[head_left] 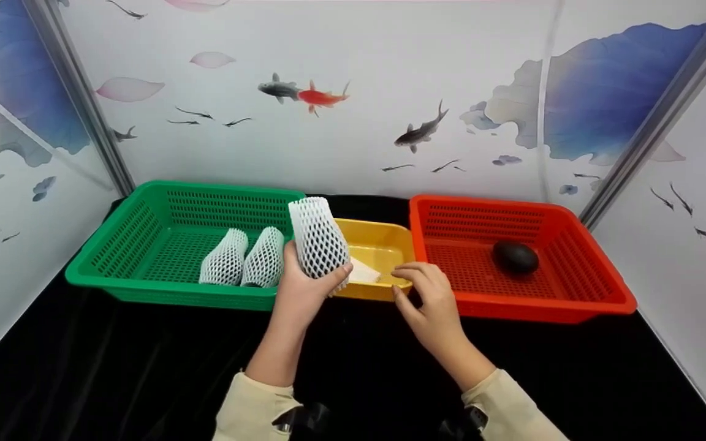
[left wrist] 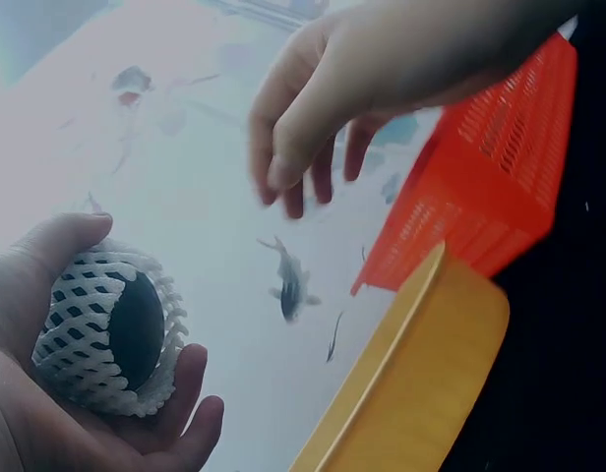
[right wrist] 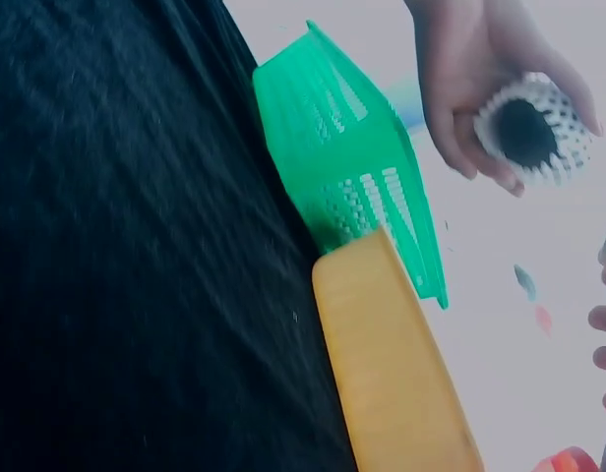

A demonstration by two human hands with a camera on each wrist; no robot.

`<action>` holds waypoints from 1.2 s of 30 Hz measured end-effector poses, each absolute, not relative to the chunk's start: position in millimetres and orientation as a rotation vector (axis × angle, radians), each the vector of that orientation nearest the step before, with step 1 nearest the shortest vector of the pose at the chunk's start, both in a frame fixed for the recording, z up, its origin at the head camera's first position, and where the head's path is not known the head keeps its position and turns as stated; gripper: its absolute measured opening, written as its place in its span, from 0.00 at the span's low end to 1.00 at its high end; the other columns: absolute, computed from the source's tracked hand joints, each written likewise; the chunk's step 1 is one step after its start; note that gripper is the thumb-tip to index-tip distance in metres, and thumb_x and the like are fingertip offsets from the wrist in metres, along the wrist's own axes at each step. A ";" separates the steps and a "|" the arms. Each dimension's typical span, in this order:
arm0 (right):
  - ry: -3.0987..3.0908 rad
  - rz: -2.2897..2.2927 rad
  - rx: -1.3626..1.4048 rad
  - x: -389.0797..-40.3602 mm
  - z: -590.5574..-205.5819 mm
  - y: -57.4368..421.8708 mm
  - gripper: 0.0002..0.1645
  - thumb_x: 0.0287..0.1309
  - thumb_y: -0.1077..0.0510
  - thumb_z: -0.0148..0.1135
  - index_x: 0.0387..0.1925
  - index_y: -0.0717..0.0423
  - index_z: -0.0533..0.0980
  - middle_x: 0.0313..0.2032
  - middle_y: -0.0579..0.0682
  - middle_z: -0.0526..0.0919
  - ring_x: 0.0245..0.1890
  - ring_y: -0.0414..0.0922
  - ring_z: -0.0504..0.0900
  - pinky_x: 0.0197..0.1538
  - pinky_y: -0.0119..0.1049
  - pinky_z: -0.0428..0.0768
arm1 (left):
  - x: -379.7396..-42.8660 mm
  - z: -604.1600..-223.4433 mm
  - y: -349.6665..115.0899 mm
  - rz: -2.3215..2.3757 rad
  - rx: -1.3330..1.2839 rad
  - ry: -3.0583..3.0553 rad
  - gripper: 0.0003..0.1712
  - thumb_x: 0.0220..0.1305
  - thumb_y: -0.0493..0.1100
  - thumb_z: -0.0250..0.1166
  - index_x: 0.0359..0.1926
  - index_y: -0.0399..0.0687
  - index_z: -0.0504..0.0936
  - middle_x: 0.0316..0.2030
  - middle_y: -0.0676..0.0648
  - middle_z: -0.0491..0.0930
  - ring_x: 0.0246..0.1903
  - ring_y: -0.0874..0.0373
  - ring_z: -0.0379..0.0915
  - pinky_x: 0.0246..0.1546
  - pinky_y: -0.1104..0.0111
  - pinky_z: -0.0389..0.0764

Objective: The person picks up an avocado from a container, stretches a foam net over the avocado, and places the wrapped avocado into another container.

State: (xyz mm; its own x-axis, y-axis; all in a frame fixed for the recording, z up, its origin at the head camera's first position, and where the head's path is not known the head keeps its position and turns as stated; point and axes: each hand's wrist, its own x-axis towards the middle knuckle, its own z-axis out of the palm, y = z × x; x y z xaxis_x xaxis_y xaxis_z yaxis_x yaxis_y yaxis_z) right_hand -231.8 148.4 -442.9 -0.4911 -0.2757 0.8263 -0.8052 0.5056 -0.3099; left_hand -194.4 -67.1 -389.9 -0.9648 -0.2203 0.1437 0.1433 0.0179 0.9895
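My left hand [head_left: 299, 294] grips a white foam net sleeve [head_left: 319, 239], raised upright in front of the green basket's right end. Through the sleeve's open end in the left wrist view, a dark oval object [left wrist: 138, 329] shows inside. My right hand [head_left: 431, 301] holds nothing; its fingers are loosely bent above the front right of the yellow tray [head_left: 390, 252]. In that tray lies a flat white piece [head_left: 364, 271], partly hidden behind my left hand. Another dark oval object [head_left: 515, 257] sits in the red basket [head_left: 469, 257].
The green basket [head_left: 151, 245] on the left holds two netted items [head_left: 225, 260], both leaning at its front right. The yellow tray stands between both baskets on black cloth [head_left: 353, 367]. Printed panels [head_left: 353, 147] rise behind and at both sides.
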 end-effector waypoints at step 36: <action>-2.231 0.078 0.469 -257.9 -466.5 188.0 0.30 0.62 0.42 0.56 0.10 0.52 0.62 0.11 0.50 0.67 0.10 0.52 0.68 0.13 0.44 0.65 | -214.6 -386.3 -178.5 -1.290 0.136 -2.459 0.59 0.51 0.56 0.75 0.74 0.47 0.48 0.61 0.35 0.68 0.54 0.40 0.70 0.50 0.46 0.75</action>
